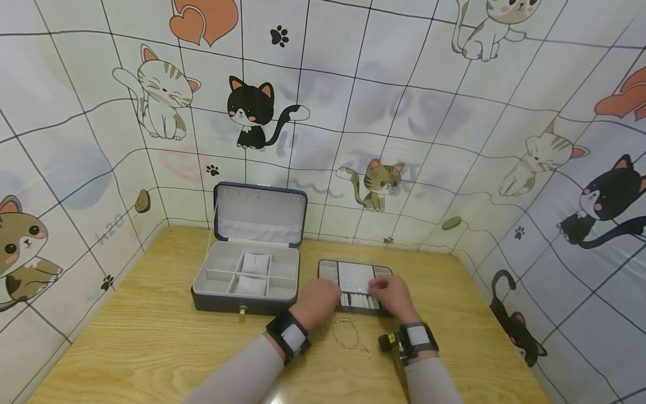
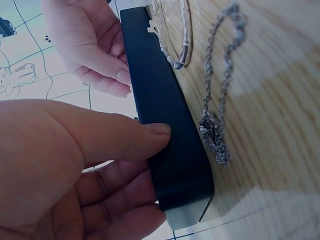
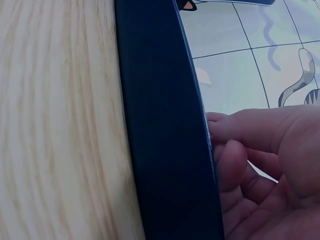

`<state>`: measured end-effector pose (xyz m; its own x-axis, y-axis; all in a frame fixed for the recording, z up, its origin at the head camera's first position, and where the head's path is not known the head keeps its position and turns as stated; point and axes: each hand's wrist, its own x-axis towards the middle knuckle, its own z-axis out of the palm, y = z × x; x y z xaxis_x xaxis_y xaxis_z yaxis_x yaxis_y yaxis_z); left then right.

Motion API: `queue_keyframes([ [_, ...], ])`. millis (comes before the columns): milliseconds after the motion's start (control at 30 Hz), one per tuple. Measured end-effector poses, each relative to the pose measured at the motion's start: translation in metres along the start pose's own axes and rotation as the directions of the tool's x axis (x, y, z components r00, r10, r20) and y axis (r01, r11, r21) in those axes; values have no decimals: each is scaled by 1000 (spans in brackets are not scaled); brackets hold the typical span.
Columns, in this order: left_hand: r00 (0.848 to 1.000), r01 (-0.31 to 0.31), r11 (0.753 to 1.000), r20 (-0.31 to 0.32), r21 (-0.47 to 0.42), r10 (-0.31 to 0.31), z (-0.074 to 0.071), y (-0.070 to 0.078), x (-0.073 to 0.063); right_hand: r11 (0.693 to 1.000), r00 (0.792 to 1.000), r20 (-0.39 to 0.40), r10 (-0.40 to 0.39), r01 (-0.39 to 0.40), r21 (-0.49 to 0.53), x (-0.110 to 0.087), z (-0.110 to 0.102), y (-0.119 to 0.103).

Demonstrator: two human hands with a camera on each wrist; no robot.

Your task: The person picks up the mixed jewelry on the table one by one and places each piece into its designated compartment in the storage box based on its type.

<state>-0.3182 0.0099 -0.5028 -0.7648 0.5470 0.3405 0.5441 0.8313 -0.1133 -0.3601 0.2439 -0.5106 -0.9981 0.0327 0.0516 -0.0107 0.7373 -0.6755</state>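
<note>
Head view: jewelry tray [image 1: 328,270] right of frame centre, long axis left-right. Left hand [image 1: 319,302] grips near-left corner; right hand [image 1: 396,297] nearer earring panel [image 1: 355,276], fingertips together, contents unclear.

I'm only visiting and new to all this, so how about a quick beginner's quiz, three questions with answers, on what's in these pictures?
1. True or false: the round bangle lies inside the large box.
2. How many white cushions sit in the large box?
3. Left or right: in the left-wrist view, which grip has its thumb on the dark outer wall of the small tray?

Key
1. False; it lies on the table.
2. Two.
3. The left grip.
</note>
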Motion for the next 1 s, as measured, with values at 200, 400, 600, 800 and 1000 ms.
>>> queue_keyframes([
  [200, 1000, 2, 1000, 8, 10, -2, -1, 2, 1, 1000, 1000, 24, 16, -17, 10, -1, -4, -1],
  [400, 1000, -4, 1000, -2, 12, 4, -4, 2, 0, 1000, 999, 32, 9, -9, 24, -3, -7, -5],
  [600, 1000, -12, 1000, -15, 22, 13, -3, 0, 0, 1000, 999, 33, -13, 12, 22, -6, -7, -6],
  [800, 1000, -9, 1000, -9, 29, 10, -1, 0, 0, 999, 999, 26, -38, 37, 17, -10, -7, -4],
  [1000, 999, 14, 1000, 33, 23, -15, -2, 2, 0, 997, 998, 26, -61, 60, 38, -16, -9, -1],
])
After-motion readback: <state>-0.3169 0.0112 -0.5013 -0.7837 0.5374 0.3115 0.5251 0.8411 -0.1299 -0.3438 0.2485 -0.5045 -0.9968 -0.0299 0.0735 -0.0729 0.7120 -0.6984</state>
